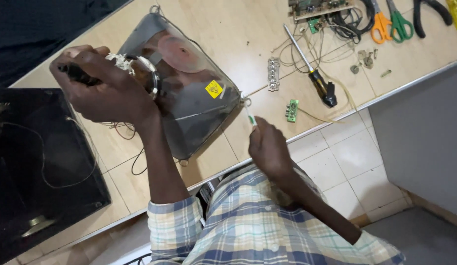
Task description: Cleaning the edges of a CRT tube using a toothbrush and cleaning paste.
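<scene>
Here, a wide tan desk fills most of the view. A big black casing lies on it, just to the left of the glass picture tube. The picture tube rests face down in the middle of the desk, grey and shiny, with a small yellow sticker on its side.

The left hand sits on the narrow neck at the top left of the tube. Its fingers are wrapped tight around the neck and the coil there. The right hand is just beside the tube's lower right corner. Its fingers are pinched together on a small green and white tool, whose tip touches that corner.

To the right of the tube lie a long screwdriver with a black handle, a small green board, and a little metal strip. Farther right, well apart from the tube, are orange scissors, green scissors and dark pliers.
</scene>
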